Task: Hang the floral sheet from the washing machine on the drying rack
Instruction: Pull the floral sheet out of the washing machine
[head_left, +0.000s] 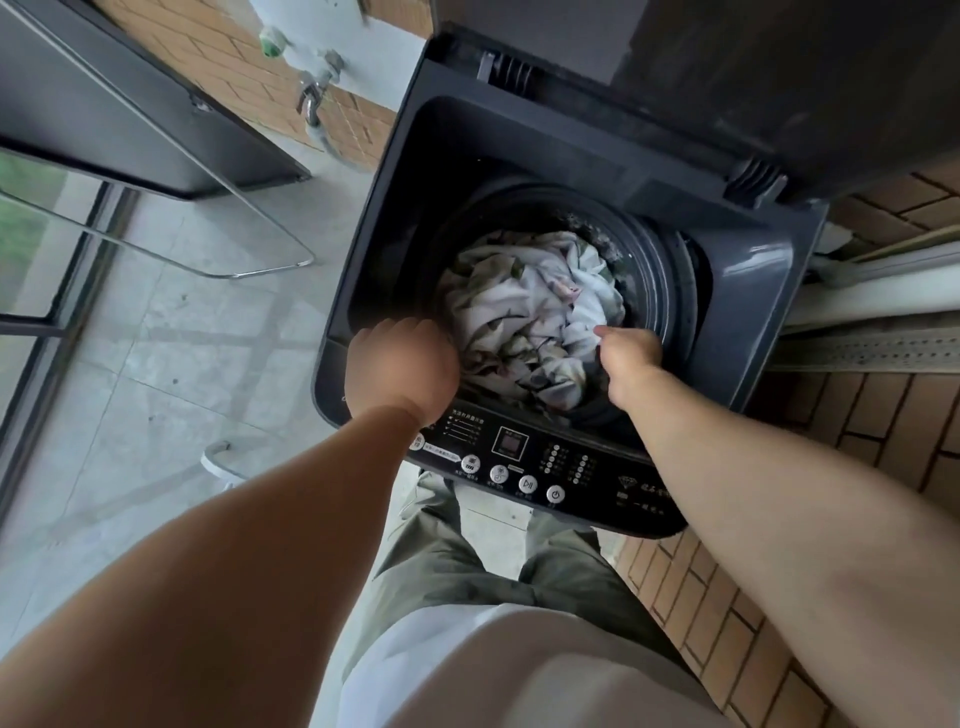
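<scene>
Fingers (602, 331) of the R hand (629, 358): one tip shows, touching the sheet (524, 306) at its near-right edge. The rest sit behind the hand, so can't tell if they've got cloth or are only reaching. L hand (402, 364): back to the camera over the front-left rim of the drum (660, 270), fingers tucked down out of sight, so no telling the grip there either.

Head view, progress: early. Washer (358, 249) stands w/ lid (779, 78) up. The sheet is wholly inside the drum, bunched and twisted, w/ nothing over the rim yet. Rack (270, 270), prob. the chrome tube frame on the left above the floor (182, 364), is well apart from the washer. Left to do: get a hold, haul the sheet out, carry it over, spread it on the rack.

Pose: both arms stretched fwd and down, forearms passing over the panel (519, 462), one hand on either side of the bundle.
</scene>
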